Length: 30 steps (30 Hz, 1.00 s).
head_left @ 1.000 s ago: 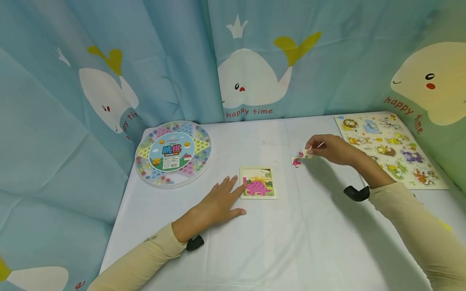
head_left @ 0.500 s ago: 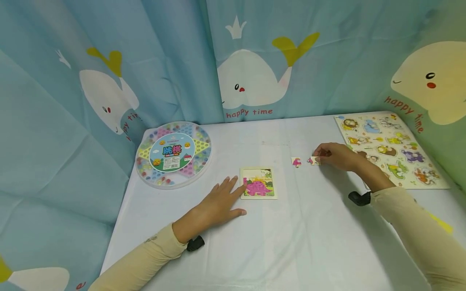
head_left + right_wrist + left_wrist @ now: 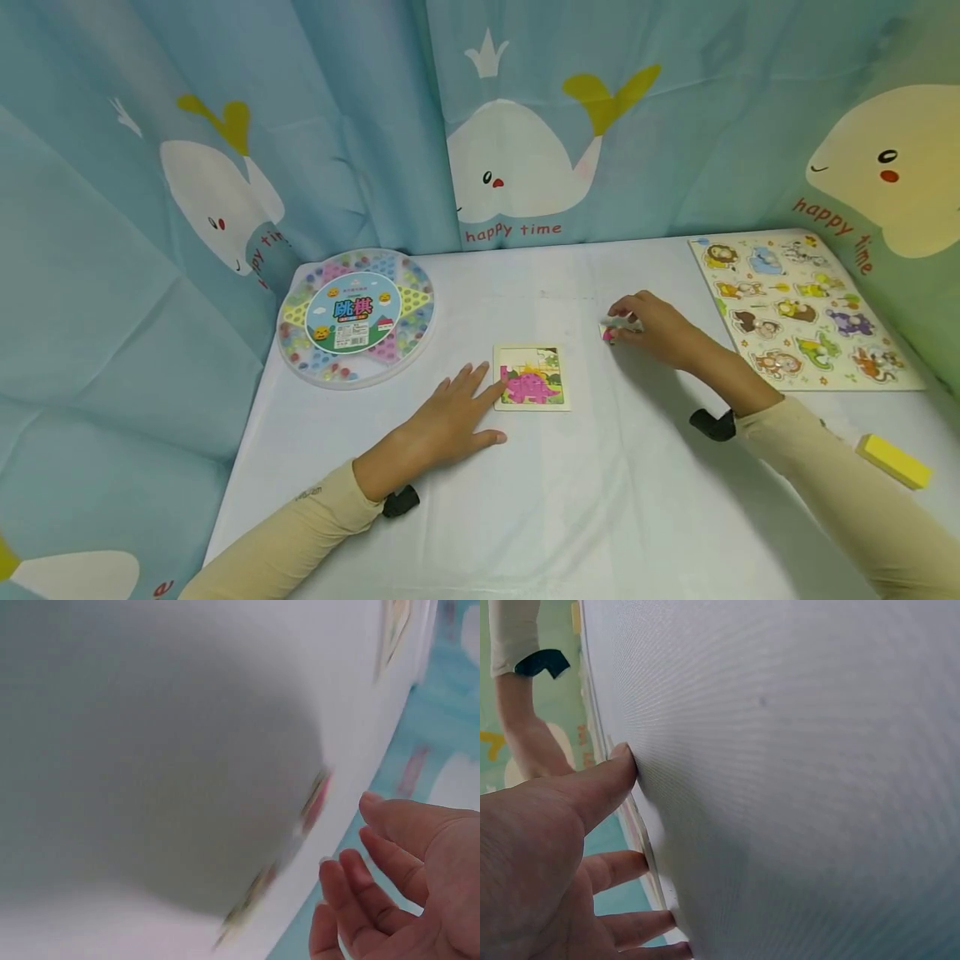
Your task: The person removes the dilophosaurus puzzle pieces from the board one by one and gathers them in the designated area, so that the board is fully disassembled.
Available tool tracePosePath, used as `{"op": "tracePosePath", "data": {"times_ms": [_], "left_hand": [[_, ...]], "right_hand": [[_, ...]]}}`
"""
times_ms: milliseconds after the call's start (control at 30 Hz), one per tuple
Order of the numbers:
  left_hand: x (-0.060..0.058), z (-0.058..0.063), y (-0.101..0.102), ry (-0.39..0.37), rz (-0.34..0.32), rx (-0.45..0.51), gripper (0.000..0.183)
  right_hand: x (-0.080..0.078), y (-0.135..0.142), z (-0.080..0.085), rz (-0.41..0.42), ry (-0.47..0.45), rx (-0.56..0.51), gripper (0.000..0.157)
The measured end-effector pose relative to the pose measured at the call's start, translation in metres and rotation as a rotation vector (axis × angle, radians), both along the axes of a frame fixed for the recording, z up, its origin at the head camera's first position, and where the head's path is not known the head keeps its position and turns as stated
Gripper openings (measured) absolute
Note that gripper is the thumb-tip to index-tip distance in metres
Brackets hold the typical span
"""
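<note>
My left hand (image 3: 446, 429) lies spread on the table, its index fingertip on the left edge of a small jigsaw tray (image 3: 521, 358). Inside the tray is a partly assembled picture of a pink dinosaur, with a bare patch at the upper left. The right hand (image 3: 663, 332) hovers with loosely bent fingers over two loose jigsaw pieces. One piece with pink on it (image 3: 607, 334) shows beside the thumb; the other jigsaw piece (image 3: 251, 900) is mostly hidden by the fingers in the head view. In the right wrist view nothing sits between the fingers (image 3: 394, 817).
A round Chinese checkers box (image 3: 356, 312) with coloured marbles stands at the back left. At the back right lies an animal peg puzzle board (image 3: 806, 312). A yellow block (image 3: 894, 461) is beside the right sleeve. Blue whale-print curtains (image 3: 360, 125) border the table.
My right hand drew a jigsaw piece rightward and set it down, then moved left over both pieces without it. The yellow block came into fuller view. My left hand stayed still.
</note>
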<state>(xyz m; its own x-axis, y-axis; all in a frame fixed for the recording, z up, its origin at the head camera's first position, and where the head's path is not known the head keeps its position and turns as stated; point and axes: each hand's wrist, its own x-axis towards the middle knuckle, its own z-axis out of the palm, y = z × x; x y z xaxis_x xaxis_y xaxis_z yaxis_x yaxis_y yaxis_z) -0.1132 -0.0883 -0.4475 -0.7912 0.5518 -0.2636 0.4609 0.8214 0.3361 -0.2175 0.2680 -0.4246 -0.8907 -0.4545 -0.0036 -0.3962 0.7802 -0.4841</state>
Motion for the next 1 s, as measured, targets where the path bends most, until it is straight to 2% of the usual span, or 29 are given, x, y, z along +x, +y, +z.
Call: {"op": "tracePosePath", "data": {"times_ms": [200, 367, 533, 700, 867, 1000], "left_hand": [[-0.001, 0.0, 0.0, 0.0, 0.0, -0.006, 0.08], [-0.001, -0.001, 0.0, -0.003, 0.001, -0.008, 0.08], [0.0, 0.001, -0.001, -0.007, -0.003, -0.004, 0.079], [0.001, 0.002, -0.001, 0.004, -0.006, -0.004, 0.079], [0.001, 0.002, -0.001, 0.002, -0.004, 0.004, 0.078], [0.0, 0.001, -0.001, 0.0, -0.004, 0.004, 0.079]], "right_hand": [[0.019, -0.047, -0.008, 0.077, 0.052, -0.006, 0.037], [0.027, -0.071, -0.019, 0.104, 0.083, 0.037, 0.042], [0.032, -0.079, -0.023, 0.126, 0.134, 0.074, 0.034], [0.035, -0.083, -0.019, 0.131, 0.158, 0.133, 0.031], [0.034, -0.085, -0.014, 0.136, 0.142, 0.189, 0.032], [0.029, -0.086, -0.012, 0.148, 0.097, 0.202, 0.032]]}}
